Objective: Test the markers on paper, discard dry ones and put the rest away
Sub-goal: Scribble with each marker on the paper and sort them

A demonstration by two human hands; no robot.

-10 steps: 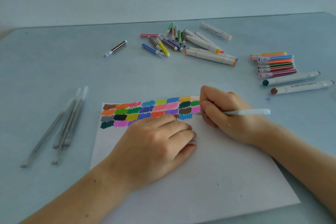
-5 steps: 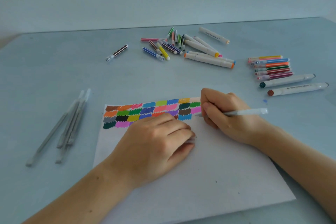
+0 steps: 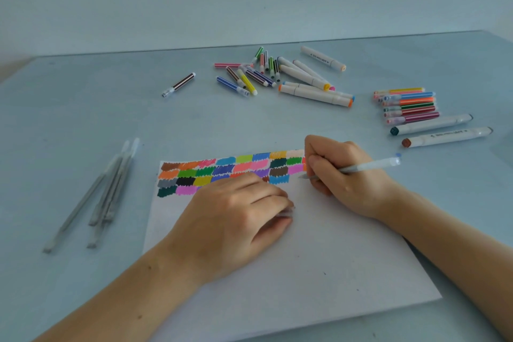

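A white sheet of paper lies in front of me, its top edge filled with rows of colour swatches. My right hand grips a thin pale pen with its tip on the paper just right of the swatches. My left hand rests on the paper with its fingers curled, and something small and pale shows under the fingertips. Loose markers lie in a pile at the back. A neat row of markers sits at the right, with two thick white ones beside it.
Several thin grey pens lie together on the table to the left of the paper. A single striped marker lies apart at the back left. The table is pale blue-grey, with a wall behind its far edge.
The view has tilted slightly. Both hands keep their places on the paper, with the pen tip still next to the swatches.
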